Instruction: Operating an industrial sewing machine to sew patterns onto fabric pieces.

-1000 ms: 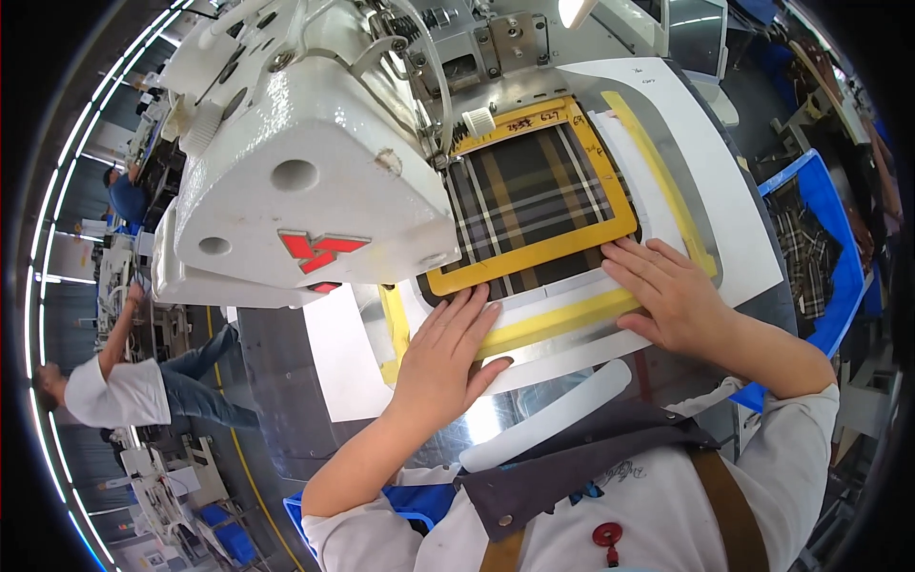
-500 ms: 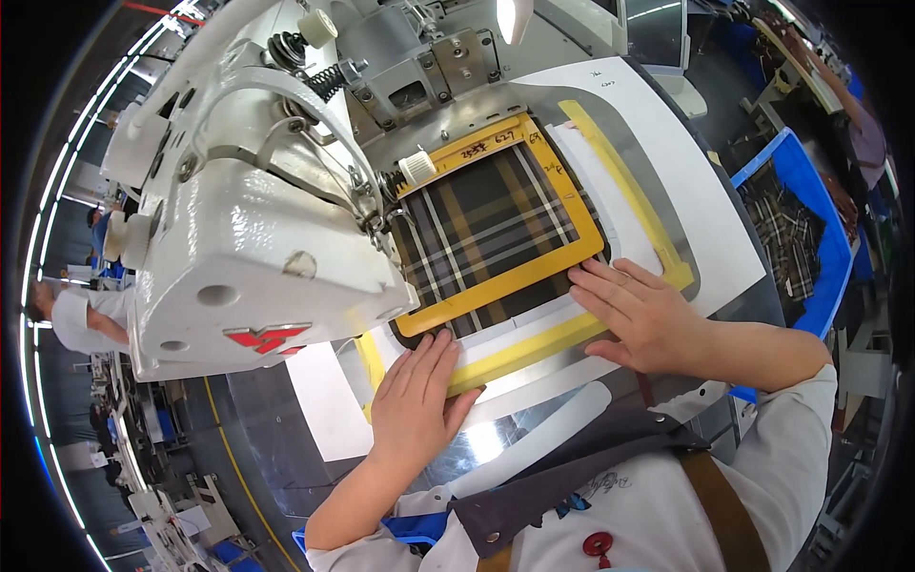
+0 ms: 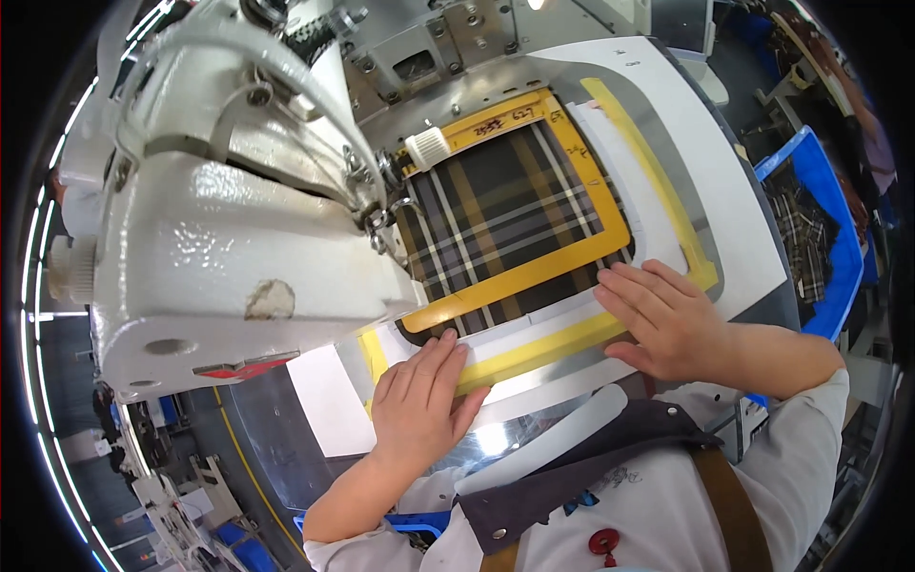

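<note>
A dark plaid cloth piece with white and tan stripes lies under a yellow frame on the sewing machine's bed. Its near edge shows beyond the frame's near bar. My left hand lies flat near the frame's near left corner, with fingertips at the cloth's edge. Near the opposite corner, my right hand rests with its fingers stretched out, just off the cloth's rounded corner. Neither hand grips anything. Yellow tape strips border the white sheet around the cloth, partly under my hands.
The white sewing machine head looms close on the left, its needle parts beside the frame. A blue bin holding plaid cloth stands at the right. Metal brackets sit behind the frame.
The view has shifted, and the machine head looks larger. My right fingers have drawn back slightly, showing more of the cloth's corner. My left hand stays nearly in place.
</note>
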Motion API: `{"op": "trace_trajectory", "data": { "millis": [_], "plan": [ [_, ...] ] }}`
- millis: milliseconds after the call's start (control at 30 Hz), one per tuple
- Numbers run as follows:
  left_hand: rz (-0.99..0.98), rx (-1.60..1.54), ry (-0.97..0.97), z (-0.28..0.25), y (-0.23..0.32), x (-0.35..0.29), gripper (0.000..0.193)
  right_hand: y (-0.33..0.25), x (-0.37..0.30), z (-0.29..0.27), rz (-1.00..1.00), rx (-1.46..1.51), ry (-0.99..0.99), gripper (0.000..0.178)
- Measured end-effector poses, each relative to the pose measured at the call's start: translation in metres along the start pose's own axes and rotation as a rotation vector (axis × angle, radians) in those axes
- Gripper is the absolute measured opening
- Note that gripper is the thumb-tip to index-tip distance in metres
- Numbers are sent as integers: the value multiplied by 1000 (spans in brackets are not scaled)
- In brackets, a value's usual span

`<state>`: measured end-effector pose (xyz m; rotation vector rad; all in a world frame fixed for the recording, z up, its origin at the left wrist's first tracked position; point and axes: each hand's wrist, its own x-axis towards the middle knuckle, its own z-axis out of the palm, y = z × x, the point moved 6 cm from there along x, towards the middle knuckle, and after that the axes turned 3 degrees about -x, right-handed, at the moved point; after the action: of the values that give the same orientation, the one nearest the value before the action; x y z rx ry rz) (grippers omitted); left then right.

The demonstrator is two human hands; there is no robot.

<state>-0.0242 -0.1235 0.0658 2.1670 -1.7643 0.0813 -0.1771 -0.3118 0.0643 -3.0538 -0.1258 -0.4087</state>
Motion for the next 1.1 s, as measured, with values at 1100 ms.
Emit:
{"op": "trace_trajectory", "data": {
  "millis": [1100],
  "plan": [
    [19, 10, 54, 3, -5, 3, 31, 235, -331, 12, 1208, -370, 232, 16]
  ]
}}
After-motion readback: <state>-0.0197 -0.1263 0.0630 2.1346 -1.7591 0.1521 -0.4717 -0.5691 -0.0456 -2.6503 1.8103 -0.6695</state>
